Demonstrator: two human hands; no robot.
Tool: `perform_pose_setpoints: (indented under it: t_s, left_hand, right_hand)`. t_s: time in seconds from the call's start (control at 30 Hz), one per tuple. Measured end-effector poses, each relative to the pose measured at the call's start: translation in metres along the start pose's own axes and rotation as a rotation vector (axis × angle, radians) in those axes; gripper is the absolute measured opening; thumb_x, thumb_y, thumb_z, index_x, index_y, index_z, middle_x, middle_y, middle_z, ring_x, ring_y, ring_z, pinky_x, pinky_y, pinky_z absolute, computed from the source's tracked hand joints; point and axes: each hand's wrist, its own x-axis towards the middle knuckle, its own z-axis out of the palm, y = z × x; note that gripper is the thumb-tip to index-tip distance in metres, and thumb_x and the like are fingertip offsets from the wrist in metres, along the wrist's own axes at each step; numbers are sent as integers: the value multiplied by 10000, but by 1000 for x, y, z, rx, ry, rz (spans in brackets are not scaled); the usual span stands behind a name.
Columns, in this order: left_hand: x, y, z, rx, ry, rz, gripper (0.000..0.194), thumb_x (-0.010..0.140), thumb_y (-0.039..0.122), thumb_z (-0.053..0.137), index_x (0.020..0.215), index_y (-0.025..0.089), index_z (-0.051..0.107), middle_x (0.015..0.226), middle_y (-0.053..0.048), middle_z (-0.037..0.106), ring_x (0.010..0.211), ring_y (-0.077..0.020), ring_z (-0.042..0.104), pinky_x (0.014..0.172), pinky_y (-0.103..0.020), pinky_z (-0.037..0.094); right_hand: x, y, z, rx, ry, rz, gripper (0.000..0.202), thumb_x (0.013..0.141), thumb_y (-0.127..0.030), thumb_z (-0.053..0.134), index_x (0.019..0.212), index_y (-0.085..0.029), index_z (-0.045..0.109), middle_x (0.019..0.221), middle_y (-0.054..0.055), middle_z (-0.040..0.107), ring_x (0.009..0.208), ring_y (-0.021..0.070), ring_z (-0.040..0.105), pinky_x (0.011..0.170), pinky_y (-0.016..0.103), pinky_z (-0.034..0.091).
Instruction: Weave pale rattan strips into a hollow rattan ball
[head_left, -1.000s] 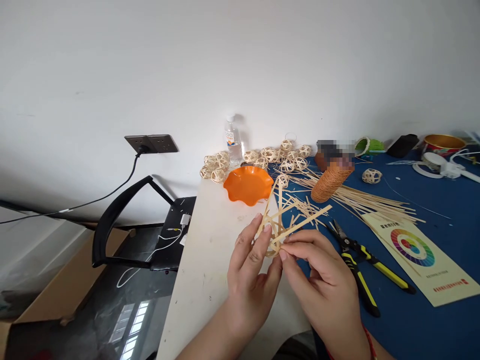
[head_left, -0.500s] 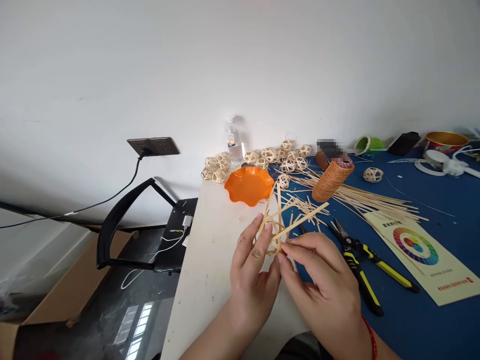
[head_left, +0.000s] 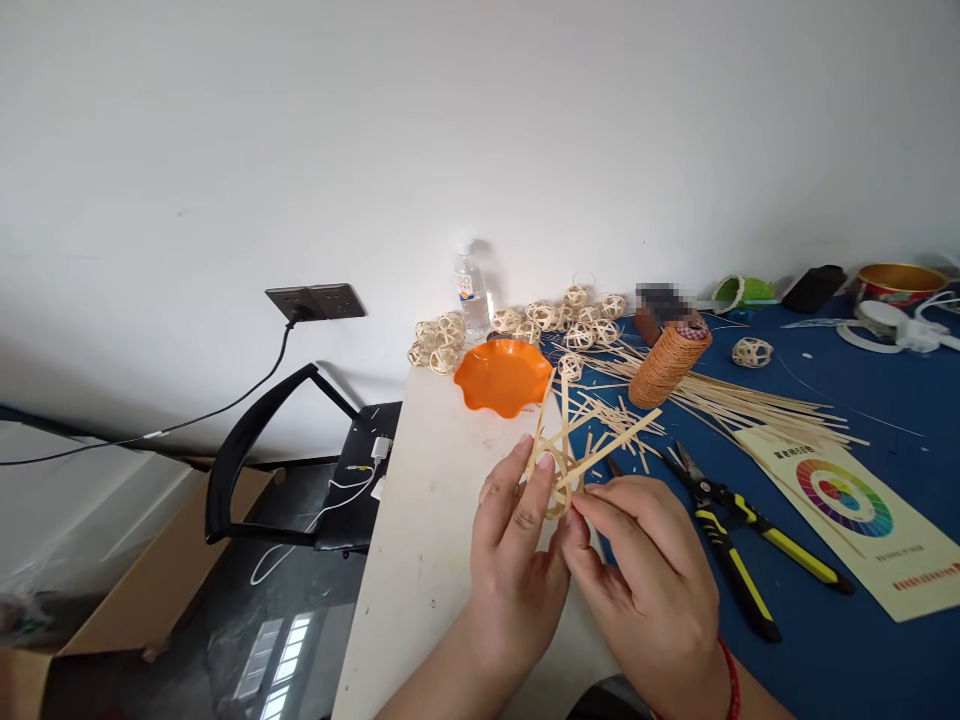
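Observation:
Between my two hands is a partly woven bamboo-strip ball [head_left: 559,470], with loose strip ends sticking up and out to the right. My left hand [head_left: 517,560] grips its left side, index and middle fingers over the front. My right hand [head_left: 649,580], with a red cord at the wrist, pinches a strip at the ball's lower right between thumb and index finger. The ball's underside is hidden behind the fingers. Just beyond the hands stands an orange wavy-edged plate [head_left: 504,378], and short cut strips [head_left: 619,415] lie scattered beside it.
Finished woven balls [head_left: 581,335] cluster along the wall near a water bottle [head_left: 472,290]. Right of my hands lie yellow-black pruning shears [head_left: 739,530] and a colour-wheel booklet [head_left: 847,510]. Behind them are long bamboo strips [head_left: 765,405] and an orange cord spool [head_left: 669,365]. A black chair [head_left: 262,450] stands left.
The view has shifted slightly, so everything sits a little lower and to the right. Both hands keep their hold on the ball, with only small finger movement at the right hand's pinch.

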Motion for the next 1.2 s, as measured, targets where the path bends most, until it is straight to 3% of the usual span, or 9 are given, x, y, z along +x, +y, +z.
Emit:
perform_pose_setpoints:
  t_s: [0.23, 0.43, 0.77, 0.87, 1.0, 1.13, 1.2]
  left_hand:
    - [-1, -2, 1, 48, -2, 40, 689, 872, 81, 681, 1491, 271, 444, 1485, -162, 513, 1297, -294, 575, 1017, -466, 551]
    - [-4, 0, 3, 77, -15, 48, 751, 859, 46, 671, 1524, 246, 385, 1471, -182, 518, 1339, -310, 529, 1050, -501, 512]
    - [-8, 12, -5, -100, -97, -15, 755, 823, 13, 562, 1529, 107, 312, 1494, -252, 431, 1423, -339, 418, 1108, -542, 467]
    - [-9, 14, -4, -267, -81, -108, 683, 874, 44, 513, 1524, 136, 324, 1508, -241, 400, 1439, -344, 400, 1088, -533, 501]
    - [-4, 14, -1, -528, 19, -303, 488, 973, 103, 459, 1442, 233, 441, 1456, -188, 435, 1338, -287, 523, 973, -445, 605]
    - [8, 8, -2, -604, 43, -507, 165, 985, 223, 548, 1049, 218, 700, 1158, -129, 607, 1168, -241, 610, 856, -359, 637]
    - [13, 5, -3, -637, -1, -644, 181, 955, 305, 616, 884, 197, 743, 1033, -115, 626, 1110, -240, 619, 814, -335, 627]
  right_hand:
    - [-5, 4, 4, 53, 40, 17, 306, 825, 7, 661, 1078, -164, 652, 949, 90, 652, 923, 210, 619, 838, 389, 550]
    - [-14, 16, 7, 168, 53, 137, 249, 872, -47, 618, 1057, -208, 660, 983, 71, 658, 923, 195, 652, 820, 354, 572]
    - [-30, 48, 8, 304, 73, 218, 192, 863, -84, 634, 995, -220, 663, 1003, 70, 654, 916, 200, 678, 733, 322, 602]
    - [-35, 52, 8, 367, 99, 264, 171, 870, -96, 629, 973, -226, 671, 1004, 70, 660, 906, 207, 691, 720, 328, 606]
    - [-44, 58, 10, 482, 129, 340, 110, 880, -134, 648, 938, -222, 681, 1000, 79, 660, 899, 218, 687, 709, 338, 606]
    - [-53, 62, 13, 638, 112, 495, 31, 881, -187, 681, 906, -202, 693, 996, 85, 655, 860, 204, 683, 681, 312, 596]
    - [-55, 62, 15, 707, 107, 559, 22, 863, -197, 710, 883, -191, 703, 989, 82, 649, 855, 196, 684, 682, 296, 593]
